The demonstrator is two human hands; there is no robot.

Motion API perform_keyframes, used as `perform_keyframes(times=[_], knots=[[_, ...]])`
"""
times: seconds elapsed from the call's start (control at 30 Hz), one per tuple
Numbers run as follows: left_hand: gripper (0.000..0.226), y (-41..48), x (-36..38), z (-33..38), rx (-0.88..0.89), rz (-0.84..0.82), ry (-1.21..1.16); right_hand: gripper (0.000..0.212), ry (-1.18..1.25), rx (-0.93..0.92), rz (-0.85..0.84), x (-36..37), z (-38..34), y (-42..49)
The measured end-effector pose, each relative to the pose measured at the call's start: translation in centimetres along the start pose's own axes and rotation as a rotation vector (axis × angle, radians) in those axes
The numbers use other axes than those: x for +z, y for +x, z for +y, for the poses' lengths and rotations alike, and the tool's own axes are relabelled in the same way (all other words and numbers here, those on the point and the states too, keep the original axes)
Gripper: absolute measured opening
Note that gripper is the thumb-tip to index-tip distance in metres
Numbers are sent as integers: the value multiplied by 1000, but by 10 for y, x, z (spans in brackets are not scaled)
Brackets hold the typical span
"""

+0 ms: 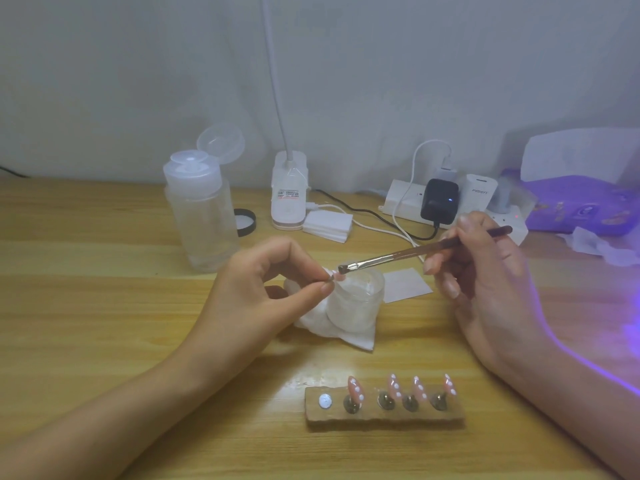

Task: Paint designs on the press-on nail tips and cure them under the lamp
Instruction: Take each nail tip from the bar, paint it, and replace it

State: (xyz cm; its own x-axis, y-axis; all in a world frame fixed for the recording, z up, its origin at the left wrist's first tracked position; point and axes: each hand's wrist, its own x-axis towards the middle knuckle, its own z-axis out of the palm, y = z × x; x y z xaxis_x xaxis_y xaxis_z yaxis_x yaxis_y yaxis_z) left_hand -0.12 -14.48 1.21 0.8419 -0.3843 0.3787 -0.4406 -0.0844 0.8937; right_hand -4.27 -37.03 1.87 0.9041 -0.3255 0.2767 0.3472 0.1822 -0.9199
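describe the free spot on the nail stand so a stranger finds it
Start at the wooden stand lying near the front edge of the table. Of the five round mounts in a row on it, take the leftmost mount. It shows only a bare white disc, while the other four each hold a pink nail tip with white dots.

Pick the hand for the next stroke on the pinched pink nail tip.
Likely right. The right hand grips the thin brown-handled brush, its bristles right beside the pink nail tip that the left hand pinches.
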Motion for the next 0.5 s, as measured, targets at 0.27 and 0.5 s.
perform_keyframes(times=[0.27, 0.5], knots=[[21, 0, -1, -2, 6, -2, -15, 26, -75, -3, 55, -4, 3, 3], [7, 4, -11, 13, 54, 52, -135, 30, -15, 41, 117, -5, 0, 6]])
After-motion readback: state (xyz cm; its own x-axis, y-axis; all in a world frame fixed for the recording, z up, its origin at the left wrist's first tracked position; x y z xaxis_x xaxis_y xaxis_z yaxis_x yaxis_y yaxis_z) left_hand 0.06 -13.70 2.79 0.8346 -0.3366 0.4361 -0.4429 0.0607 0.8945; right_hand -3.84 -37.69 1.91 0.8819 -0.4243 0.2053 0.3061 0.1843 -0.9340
